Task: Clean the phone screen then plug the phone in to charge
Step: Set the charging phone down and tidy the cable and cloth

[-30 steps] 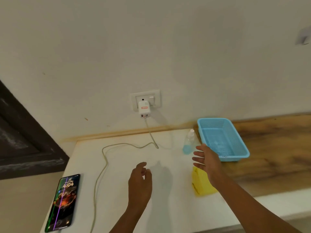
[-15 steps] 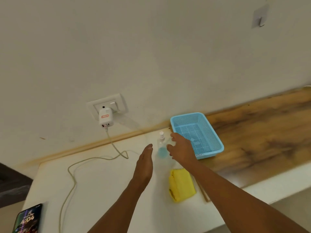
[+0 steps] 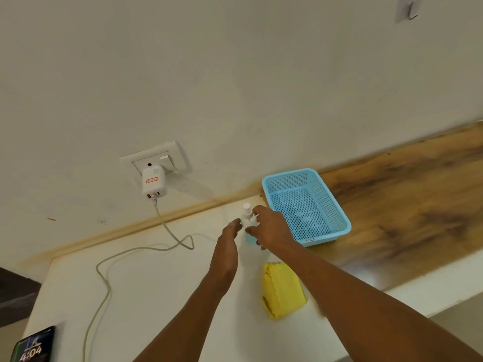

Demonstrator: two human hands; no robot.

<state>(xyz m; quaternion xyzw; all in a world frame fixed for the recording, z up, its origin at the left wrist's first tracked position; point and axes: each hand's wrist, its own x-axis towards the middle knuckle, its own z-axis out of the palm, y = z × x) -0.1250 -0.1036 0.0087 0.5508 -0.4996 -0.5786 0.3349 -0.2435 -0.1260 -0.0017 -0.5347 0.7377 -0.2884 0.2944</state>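
Phone (image 3: 32,346) lies far left of both hands (image 3: 271,228).

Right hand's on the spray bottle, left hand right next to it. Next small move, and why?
Probably lift the spray bottle off the white counter and bring it toward the phone. The right hand already has fingers curled around the bottle's body, the left hand is open beside it, and the phone lies far off at the near left corner, its screen lit. The yellow cloth lies untouched.
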